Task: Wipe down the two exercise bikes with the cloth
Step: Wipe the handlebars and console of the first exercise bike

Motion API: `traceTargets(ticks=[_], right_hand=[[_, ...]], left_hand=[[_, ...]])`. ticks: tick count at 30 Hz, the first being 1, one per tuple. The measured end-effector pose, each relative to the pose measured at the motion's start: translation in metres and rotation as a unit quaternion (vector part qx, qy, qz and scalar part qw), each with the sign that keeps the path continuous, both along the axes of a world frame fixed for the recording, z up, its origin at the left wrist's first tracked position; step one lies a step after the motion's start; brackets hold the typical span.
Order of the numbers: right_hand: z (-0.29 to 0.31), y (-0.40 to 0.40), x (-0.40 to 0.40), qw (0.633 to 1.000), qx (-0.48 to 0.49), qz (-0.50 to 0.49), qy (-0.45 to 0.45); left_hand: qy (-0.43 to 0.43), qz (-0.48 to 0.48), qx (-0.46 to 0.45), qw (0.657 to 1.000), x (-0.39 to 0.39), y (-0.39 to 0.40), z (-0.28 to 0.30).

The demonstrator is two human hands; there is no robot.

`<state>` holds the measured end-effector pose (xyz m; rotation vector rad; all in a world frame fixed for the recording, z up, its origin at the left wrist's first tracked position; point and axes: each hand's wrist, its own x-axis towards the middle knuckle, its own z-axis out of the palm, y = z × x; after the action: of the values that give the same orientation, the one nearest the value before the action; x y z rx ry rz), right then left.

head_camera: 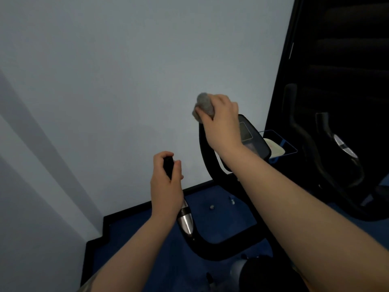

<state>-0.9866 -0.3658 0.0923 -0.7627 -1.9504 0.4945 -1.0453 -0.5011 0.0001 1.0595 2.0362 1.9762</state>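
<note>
Two exercise bikes — the near bike (212, 247) under my arms, the second bike (336, 157) right, against a dark panel. Blue floor (147, 239), pale wall (126, 81). My left hand (167, 182) grips the left handlebar grip (168, 166); my right hand (221, 121) clutches one grey cloth (204, 106) — bunched atop the right handlebar.

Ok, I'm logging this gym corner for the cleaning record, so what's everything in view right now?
crumpled grey cloth: one, grey, on top of the near bike's right handlebar end, under the right hand.
near black exercise bike: one, black with a silver grip sensor, centre foreground.
second black exercise bike: one, black, right, against a dark panel.
console screen: one, black, behind the right wrist.
blue carpet floor: blue, below.
pale wall: light grey, behind.
hands: left hand grips the left handlebar; right hand holds the cloth.
</note>
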Motion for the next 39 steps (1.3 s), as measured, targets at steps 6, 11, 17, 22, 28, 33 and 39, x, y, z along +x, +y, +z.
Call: traceTargets(ticks=[6, 11, 17, 22, 28, 33, 39], right_hand=[[0.016, 0.020, 0.012, 0.985, 0.101, 0.107, -0.091], [0.041, 0.023, 0.005, 0.983, -0.054, 0.093, -0.147], [-0.010, -0.005, -0.005, 0.997, 0.079, 0.000, -0.019], [0.011, 0.027, 0.000, 0.990, -0.027, 0.133, -0.031], [-0.012, -0.008, -0.011, 0.980, -0.120, 0.113, 0.114], [0.022, 0.016, -0.015, 0.996, -0.080, 0.037, -0.010], [-0.018, -0.017, -0.021, 0.950, -0.197, 0.010, 0.242]], left_hand=[[-0.005, 0.004, 0.008, 1.000, 0.002, 0.001, -0.001], [-0.004, 0.004, 0.008, 1.000, 0.004, 0.000, 0.002], [0.001, 0.008, 0.005, 1.000, 0.003, 0.001, 0.002], [-0.004, 0.010, 0.003, 1.000, 0.003, 0.002, 0.001], [-0.005, 0.010, 0.003, 1.000, 0.003, 0.001, 0.002], [-0.008, 0.007, 0.005, 1.000, 0.003, 0.000, 0.002], [-0.009, 0.006, 0.006, 1.000, 0.002, 0.000, 0.003]])
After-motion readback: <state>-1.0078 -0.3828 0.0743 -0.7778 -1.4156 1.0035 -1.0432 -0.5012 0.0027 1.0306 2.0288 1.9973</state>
